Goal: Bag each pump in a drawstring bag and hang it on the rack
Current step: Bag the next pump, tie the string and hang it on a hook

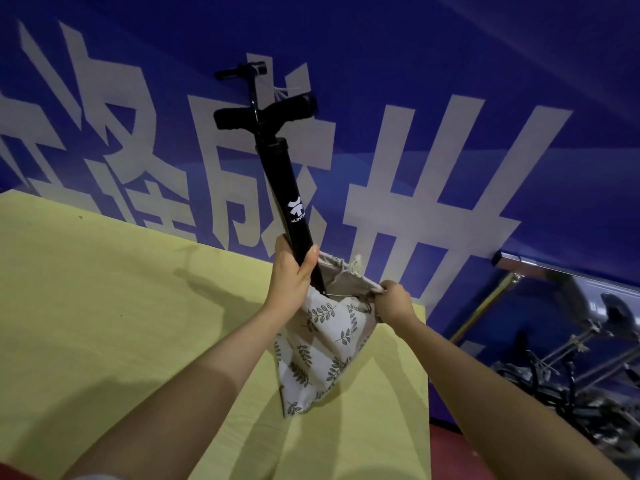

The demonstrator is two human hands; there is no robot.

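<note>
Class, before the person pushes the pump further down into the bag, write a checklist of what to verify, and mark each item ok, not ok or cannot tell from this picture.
1. Left hand grips the pump barrel: ok.
2. Right hand pinches the rim of the leaf-print drawstring bag, holding its mouth open: ok.
3. Lower end of the pump is inside the bag mouth: ok.
4. Pump is fully bagged: not ok; barrel and handle stick out above.
5. Drawstring is free to pull: cannot tell; only a frayed bit shows at the rim.
6. Rack has a free hook: cannot tell.
</note>
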